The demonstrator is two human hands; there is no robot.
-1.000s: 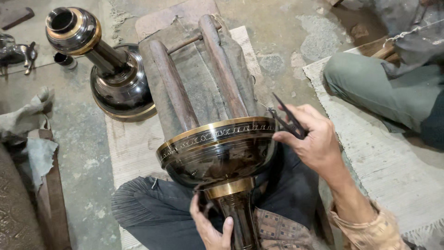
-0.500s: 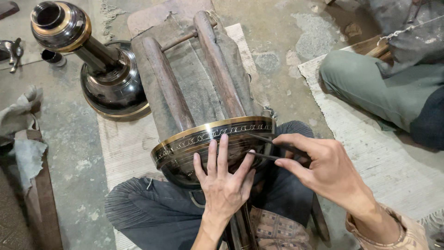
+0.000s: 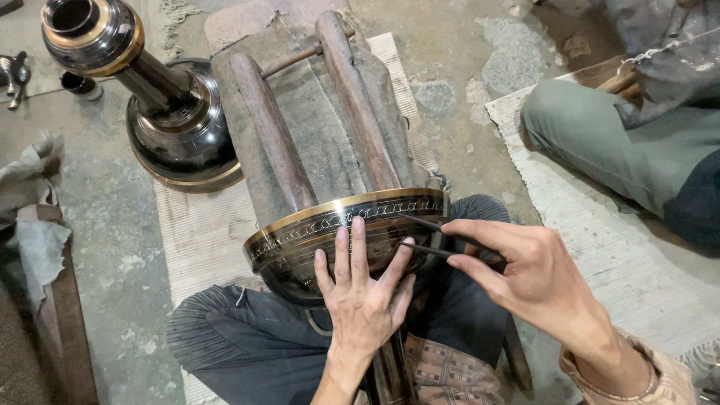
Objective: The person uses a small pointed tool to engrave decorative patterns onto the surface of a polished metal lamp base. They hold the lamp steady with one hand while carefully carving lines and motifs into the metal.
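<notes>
Black-lacquered metal with a brass-coloured rim and a band of engraved pattern: that is the wide bowl (image 3: 341,236) lying on its side in the person's lap, its rim leaning against a wooden cradle (image 3: 315,135) made of two long round bars draped with grey cloth. The left hand (image 3: 364,300) lies flat on the dark swell of the bowl just below the patterned band, fingers spread and straight, palm pressed to the metal. The right hand (image 3: 529,281) comes in from the right; its thumb and first fingers are pinched together on a thin dark pointed tool (image 3: 424,236) (it looks two-pronged, like dividers, though the far tips are hard to make out), and the points reach to the bowl's rim near its right end. A dark stem (image 3: 390,371) runs from the bowl down between the person's crossed legs.

To the upper left, a second black vessel (image 3: 161,112) with a bulbous base, slim neck and gold-banded cup stands on a pale woven mat (image 3: 199,232). At the right, another person's knee in green trousers (image 3: 600,139) rests on a second mat, well apart from the work.
</notes>
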